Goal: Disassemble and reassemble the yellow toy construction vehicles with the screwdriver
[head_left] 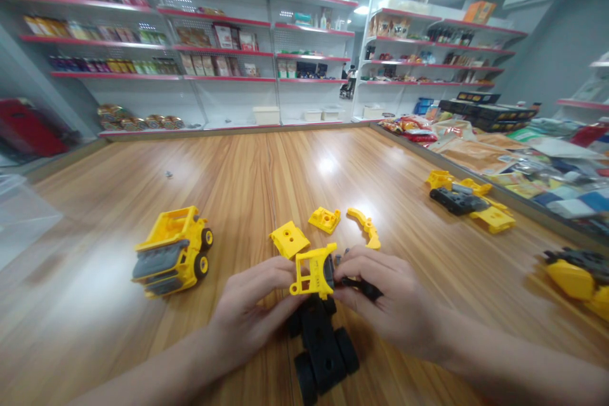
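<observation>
My left hand (259,298) is closed, its fingers pinching the left side of a yellow toy truck cab frame (311,271) with window openings. At the frame's other side, my right hand (387,288) is closed around a slim black piece (364,288); its exact kind is unclear. The right fingertips meet the dark end of the frame. Just below the hands is a black toy chassis (323,349) with thick wheels. Beyond the hands lie a yellow plate with holes (290,239), a small yellow bracket (325,219) and a curved yellow arm (365,226).
An assembled yellow dump truck (171,252) stands at the left. Partly built yellow and black toy vehicles (469,200) lie on the right, with another (578,276) nearer. A small grey bit (169,174) rests farther back. Packaged goods (514,152) border the wooden table (238,171).
</observation>
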Action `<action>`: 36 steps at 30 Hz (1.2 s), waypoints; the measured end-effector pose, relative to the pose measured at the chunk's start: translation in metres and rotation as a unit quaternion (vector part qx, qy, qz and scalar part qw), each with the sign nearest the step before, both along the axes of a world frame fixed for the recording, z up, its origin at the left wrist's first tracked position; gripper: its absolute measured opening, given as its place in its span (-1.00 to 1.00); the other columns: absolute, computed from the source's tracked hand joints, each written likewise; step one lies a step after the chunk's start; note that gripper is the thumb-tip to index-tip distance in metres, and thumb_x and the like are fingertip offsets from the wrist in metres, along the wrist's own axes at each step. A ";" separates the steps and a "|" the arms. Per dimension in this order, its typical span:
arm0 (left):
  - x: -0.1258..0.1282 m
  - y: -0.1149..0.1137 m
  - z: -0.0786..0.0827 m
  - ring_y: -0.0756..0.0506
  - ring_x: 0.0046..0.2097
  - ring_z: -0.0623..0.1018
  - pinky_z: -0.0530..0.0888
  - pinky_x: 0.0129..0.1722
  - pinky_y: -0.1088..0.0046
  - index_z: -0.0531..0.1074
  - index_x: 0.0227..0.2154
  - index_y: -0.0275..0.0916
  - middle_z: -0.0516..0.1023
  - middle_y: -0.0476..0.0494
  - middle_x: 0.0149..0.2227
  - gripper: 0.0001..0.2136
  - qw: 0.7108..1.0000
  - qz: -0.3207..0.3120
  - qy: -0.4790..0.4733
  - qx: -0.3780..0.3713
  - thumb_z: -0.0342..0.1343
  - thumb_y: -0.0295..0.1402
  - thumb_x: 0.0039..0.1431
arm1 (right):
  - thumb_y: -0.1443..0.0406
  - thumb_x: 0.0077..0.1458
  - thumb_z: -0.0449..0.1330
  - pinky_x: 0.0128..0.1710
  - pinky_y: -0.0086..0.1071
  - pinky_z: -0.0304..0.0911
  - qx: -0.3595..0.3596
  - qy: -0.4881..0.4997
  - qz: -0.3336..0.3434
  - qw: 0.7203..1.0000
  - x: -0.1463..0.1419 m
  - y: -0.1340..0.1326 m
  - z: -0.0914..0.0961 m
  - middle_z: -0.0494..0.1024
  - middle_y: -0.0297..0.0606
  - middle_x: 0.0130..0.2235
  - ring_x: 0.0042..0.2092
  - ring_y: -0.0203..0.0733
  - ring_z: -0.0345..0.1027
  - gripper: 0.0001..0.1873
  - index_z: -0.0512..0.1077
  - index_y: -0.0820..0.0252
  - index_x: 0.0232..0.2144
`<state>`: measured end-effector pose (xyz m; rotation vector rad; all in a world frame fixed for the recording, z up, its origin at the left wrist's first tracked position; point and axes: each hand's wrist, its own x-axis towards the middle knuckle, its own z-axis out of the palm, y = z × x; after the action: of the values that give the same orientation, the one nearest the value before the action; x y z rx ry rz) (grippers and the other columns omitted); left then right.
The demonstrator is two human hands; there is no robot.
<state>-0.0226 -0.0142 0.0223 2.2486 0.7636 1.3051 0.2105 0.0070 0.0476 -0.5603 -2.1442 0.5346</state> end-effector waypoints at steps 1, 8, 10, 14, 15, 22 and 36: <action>0.000 0.000 0.000 -0.14 -0.12 0.61 0.56 -0.10 0.35 0.48 -0.17 -0.26 0.61 -0.24 -0.17 -0.73 1.000 -0.003 0.000 0.000 0.17 -0.67 0.09 | 0.40 0.18 0.19 -0.29 -0.40 0.33 -0.003 -0.001 0.004 1.000 0.000 0.000 0.000 0.50 -0.21 -0.34 -0.30 -0.26 0.40 -0.97 0.41 0.28 -0.28; 0.000 -0.001 0.003 -0.09 -0.11 0.62 0.55 -0.07 0.45 0.48 -0.14 -0.23 0.61 -0.16 -0.15 -0.71 0.999 -0.016 0.025 -0.020 0.16 -0.66 0.11 | 0.46 0.19 0.15 -0.27 -0.43 0.31 -0.006 -0.039 0.026 0.999 0.000 -0.001 -0.003 0.50 -0.18 -0.28 -0.27 -0.27 0.39 -0.93 0.43 0.28 -0.29; 0.000 -0.001 0.001 -0.07 -0.11 0.62 0.54 -0.07 0.49 0.47 -0.13 -0.20 0.62 -0.13 -0.15 -0.71 0.999 -0.005 0.034 -0.027 0.16 -0.64 0.12 | 0.46 0.19 0.14 -0.27 -0.43 0.31 -0.007 -0.041 0.027 0.999 0.001 -0.001 -0.005 0.50 -0.18 -0.28 -0.27 -0.27 0.38 -0.92 0.44 0.29 -0.28; -0.001 -0.001 -0.010 -0.07 -0.10 0.60 0.53 -0.05 0.49 0.41 -0.06 -0.15 0.60 -0.10 -0.15 -0.65 0.997 0.037 0.004 -0.070 0.20 -0.58 0.11 | 0.47 0.19 0.12 -0.25 -0.42 0.33 -0.005 -0.058 0.031 0.998 0.003 -0.002 -0.005 0.51 -0.15 -0.23 -0.23 -0.25 0.41 -0.85 0.45 0.31 -0.20; -0.002 -0.002 -0.014 -0.07 -0.11 0.60 0.53 -0.05 0.48 0.38 -0.04 -0.14 0.59 -0.10 -0.15 -0.63 0.995 0.042 -0.021 -0.088 0.21 -0.57 0.10 | 0.48 0.18 0.12 -0.23 -0.42 0.34 -0.004 -0.065 0.033 0.997 0.003 -0.003 -0.004 0.51 -0.13 -0.20 -0.20 -0.24 0.42 -0.82 0.45 0.31 -0.17; -0.002 -0.002 -0.019 -0.10 -0.05 0.54 0.48 -0.01 0.48 0.27 0.05 -0.13 0.49 -0.13 -0.07 -0.42 0.992 0.047 -0.054 -0.107 0.33 -0.50 -0.04 | 0.50 0.18 0.08 0.01 -0.35 0.34 -0.002 -0.161 0.063 0.985 0.003 -0.009 0.002 0.46 -0.09 0.04 0.04 -0.14 0.39 -0.57 0.33 0.27 0.10; 0.007 -0.001 -0.014 -0.08 -0.06 0.57 0.51 -0.05 0.40 0.23 0.01 -0.11 0.52 -0.11 -0.09 -0.63 0.949 0.116 -0.169 -0.239 0.17 -0.45 0.18 | 0.43 0.20 0.08 -0.19 -0.37 0.28 -0.005 -0.157 -0.194 0.968 0.022 0.020 0.013 0.57 -0.26 -0.24 -0.21 -0.22 0.45 -0.79 0.48 0.18 -0.20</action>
<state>-0.0159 -0.0151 0.0082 1.5435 1.0958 1.3801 0.2322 0.0267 0.0602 -1.1030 -2.2404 0.2481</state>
